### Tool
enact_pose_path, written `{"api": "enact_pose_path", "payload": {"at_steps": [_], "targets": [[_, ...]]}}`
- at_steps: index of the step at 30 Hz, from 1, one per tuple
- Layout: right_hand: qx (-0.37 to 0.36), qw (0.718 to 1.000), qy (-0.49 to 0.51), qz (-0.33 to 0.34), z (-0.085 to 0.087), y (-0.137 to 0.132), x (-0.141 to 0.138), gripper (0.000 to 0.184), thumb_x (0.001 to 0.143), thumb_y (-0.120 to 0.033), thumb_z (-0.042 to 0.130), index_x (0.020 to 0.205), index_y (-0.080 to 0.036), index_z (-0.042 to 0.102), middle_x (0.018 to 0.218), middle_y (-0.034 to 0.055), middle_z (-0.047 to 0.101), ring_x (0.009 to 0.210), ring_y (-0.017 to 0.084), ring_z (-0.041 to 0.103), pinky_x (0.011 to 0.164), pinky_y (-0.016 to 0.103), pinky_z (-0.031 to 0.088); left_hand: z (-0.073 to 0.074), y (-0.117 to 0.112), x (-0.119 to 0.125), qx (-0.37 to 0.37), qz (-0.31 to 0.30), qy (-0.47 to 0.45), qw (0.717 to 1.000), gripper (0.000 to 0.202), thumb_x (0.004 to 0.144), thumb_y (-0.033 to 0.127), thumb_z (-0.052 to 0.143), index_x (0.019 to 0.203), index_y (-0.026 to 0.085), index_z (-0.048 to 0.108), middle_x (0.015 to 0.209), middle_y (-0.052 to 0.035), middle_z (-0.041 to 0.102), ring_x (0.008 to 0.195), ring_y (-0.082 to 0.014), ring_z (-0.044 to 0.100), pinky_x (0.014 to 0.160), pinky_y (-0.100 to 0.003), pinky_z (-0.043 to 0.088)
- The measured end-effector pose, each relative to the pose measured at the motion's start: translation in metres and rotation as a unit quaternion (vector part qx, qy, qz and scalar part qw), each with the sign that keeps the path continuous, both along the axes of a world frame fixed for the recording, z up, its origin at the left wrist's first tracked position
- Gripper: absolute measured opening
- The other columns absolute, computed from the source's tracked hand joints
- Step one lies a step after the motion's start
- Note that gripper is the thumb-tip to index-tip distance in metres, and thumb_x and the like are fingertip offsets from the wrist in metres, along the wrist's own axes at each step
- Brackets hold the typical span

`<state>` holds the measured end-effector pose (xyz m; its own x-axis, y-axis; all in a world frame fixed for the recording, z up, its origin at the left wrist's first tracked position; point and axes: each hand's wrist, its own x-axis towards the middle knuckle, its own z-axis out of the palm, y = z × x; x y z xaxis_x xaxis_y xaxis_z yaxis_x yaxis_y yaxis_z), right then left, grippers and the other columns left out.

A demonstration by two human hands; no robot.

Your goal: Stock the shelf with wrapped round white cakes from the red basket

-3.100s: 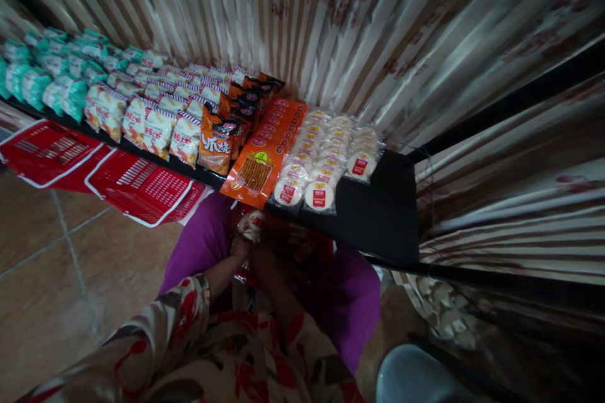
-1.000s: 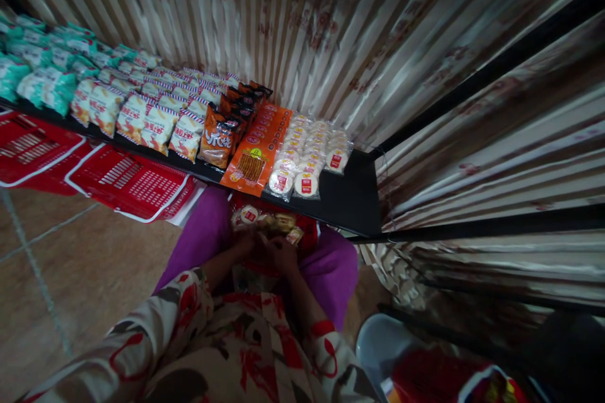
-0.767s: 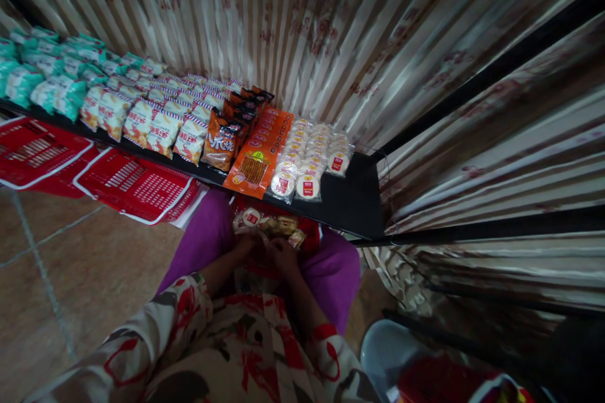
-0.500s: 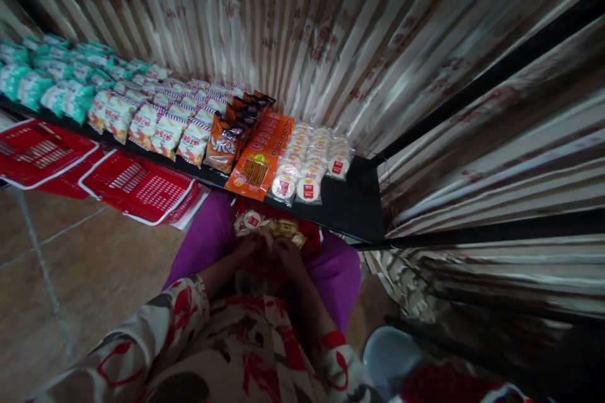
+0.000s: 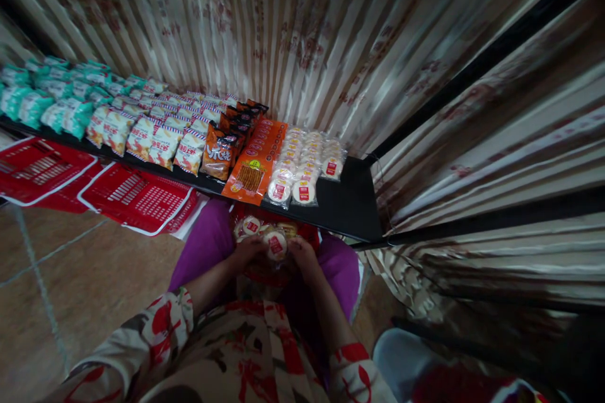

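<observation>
Between my knees, a clear packet of round white crackers [image 5: 275,245] with a red label is held up flat, label toward me. My left hand [image 5: 247,252] is closed on its left edge, and my right hand [image 5: 301,254] grips the right edge. Just beyond lies a similar cracker packet [image 5: 250,225] with some yellowish packets [image 5: 287,227], inside a red basket [image 5: 312,234] mostly hidden by my hands and legs. On the black shelf [image 5: 350,201] ahead, rows of the same cracker packets [image 5: 304,191] stand beside a flat orange snack bag [image 5: 248,179].
Further left on the shelf stand orange-brown bags [image 5: 218,151], white shrimp-snack bags [image 5: 163,145] and teal bags [image 5: 75,116]. Red baskets [image 5: 137,198] with white handles sit under it at left. A curtain [image 5: 302,31] and black poles [image 5: 472,69] are behind and at right.
Half a second ago my hands were close together over the basket; now they are farther apart with the round cracker packet plainly showing between them. The view has shifted slightly.
</observation>
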<state>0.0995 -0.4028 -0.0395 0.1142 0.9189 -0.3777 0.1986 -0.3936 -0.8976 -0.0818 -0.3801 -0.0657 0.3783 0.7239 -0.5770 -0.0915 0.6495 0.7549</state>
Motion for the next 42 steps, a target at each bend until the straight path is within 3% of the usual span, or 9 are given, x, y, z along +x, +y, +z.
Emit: {"api": "enact_pose_path", "payload": {"at_steps": [4, 7, 14, 20, 24, 28, 34, 38, 42], "targets": [[-0.011, 0.999, 0.050, -0.012, 0.018, 0.004, 0.003, 0.033, 0.065, -0.052, 0.056, 0.069, -0.019, 0.054, 0.056, -0.0023, 0.055, 0.050, 0.010, 0.046, 0.049, 0.022, 0.038, 0.007, 0.001, -0.004, 0.026, -0.037, -0.037, 0.998, 0.042, 0.057, 0.038, 0.076, 0.089, 0.015, 0.061, 0.085, -0.0047, 0.068, 0.072, -0.0169, 0.064, 0.068, -0.029, 0.049], [0.005, 0.999, 0.037, 0.025, 0.033, 0.011, 0.008, 0.029, 0.066, -0.047, 0.056, 0.069, -0.018, 0.056, 0.056, -0.0032, 0.055, 0.050, 0.009, 0.045, 0.049, 0.021, 0.036, 0.013, 0.005, -0.004, 0.052, -0.052, -0.043, 0.996, 0.040, 0.061, 0.036, 0.074, 0.093, 0.016, 0.061, 0.091, -0.0052, 0.068, 0.080, -0.0165, 0.063, 0.073, -0.027, 0.048], [0.065, 0.967, -0.130, 0.207, 0.072, 0.022, 0.011, 0.021, 0.072, -0.033, 0.051, 0.068, -0.017, 0.064, 0.065, -0.0011, 0.061, 0.060, 0.011, 0.051, 0.058, 0.022, 0.036, 0.041, 0.014, 0.004, 0.097, -0.078, 0.009, 0.992, 0.038, 0.059, 0.031, 0.074, 0.090, 0.017, 0.059, 0.075, -0.0006, 0.064, 0.069, -0.0143, 0.059, 0.065, -0.026, 0.045], [0.064, 0.952, -0.187, 0.235, 0.094, 0.025, 0.002, 0.014, 0.072, -0.027, 0.054, 0.074, -0.018, 0.065, 0.068, -0.0011, 0.064, 0.063, 0.012, 0.055, 0.058, 0.022, 0.037, 0.059, 0.008, 0.010, 0.222, -0.158, 0.078, 0.959, 0.015, 0.063, 0.030, 0.068, 0.069, 0.018, 0.061, 0.063, 0.0030, 0.057, 0.061, -0.0120, 0.051, 0.055, -0.022, 0.039], [0.093, 0.969, -0.147, 0.175, 0.092, 0.026, 0.005, 0.026, 0.076, -0.035, 0.053, 0.094, -0.019, 0.064, 0.084, 0.0019, 0.067, 0.077, 0.015, 0.060, 0.068, 0.024, 0.043, 0.065, 0.010, 0.015, 0.192, -0.116, 0.079, 0.971, 0.018, 0.064, 0.034, 0.063, 0.071, 0.017, 0.062, 0.066, 0.0006, 0.059, 0.061, -0.0134, 0.052, 0.055, -0.023, 0.041], [0.095, 0.992, -0.049, 0.064, 0.085, 0.029, 0.017, 0.046, 0.074, -0.043, 0.056, 0.113, -0.018, 0.055, 0.083, 0.0026, 0.064, 0.073, 0.014, 0.060, 0.067, 0.026, 0.047, 0.075, 0.015, 0.018, 0.197, -0.045, 0.066, 0.977, 0.023, 0.063, 0.038, 0.062, 0.074, 0.017, 0.062, 0.068, 0.0001, 0.061, 0.065, -0.0147, 0.055, 0.060, -0.024, 0.043], [0.110, 0.989, 0.065, -0.078, 0.080, 0.026, 0.035, 0.050, 0.066, -0.049, 0.064, 0.104, -0.018, 0.057, 0.079, 0.0034, 0.065, 0.074, 0.015, 0.061, 0.073, 0.029, 0.049, 0.090, 0.018, 0.031, 0.166, 0.036, 0.074, 0.983, 0.036, 0.063, 0.050, 0.062, 0.081, 0.018, 0.058, 0.073, -0.0009, 0.063, 0.069, -0.0155, 0.059, 0.060, -0.023, 0.045], [0.089, 0.987, 0.105, -0.079, 0.077, 0.017, 0.035, 0.037, 0.068, -0.049, 0.063, 0.093, -0.021, 0.062, 0.083, 0.0046, 0.068, 0.078, 0.017, 0.063, 0.075, 0.030, 0.049, 0.098, 0.019, 0.049, 0.139, 0.071, 0.033, 0.987, 0.048, 0.057, 0.054, 0.066, 0.084, 0.016, 0.057, 0.080, -0.0042, 0.065, 0.070, -0.0165, 0.059, 0.060, -0.024, 0.046], [0.090, 0.986, 0.115, -0.077, 0.077, 0.011, 0.034, 0.032, 0.068, -0.047, 0.063, 0.090, -0.024, 0.064, 0.083, 0.0022, 0.070, 0.077, 0.019, 0.064, 0.075, 0.031, 0.050, 0.107, 0.022, 0.062, 0.166, 0.070, 0.048, 0.982, 0.046, 0.060, 0.051, 0.064, 0.085, 0.013, 0.060, 0.076, -0.0037, 0.064, 0.068, -0.0166, 0.058, 0.058, -0.024, 0.045]]}}
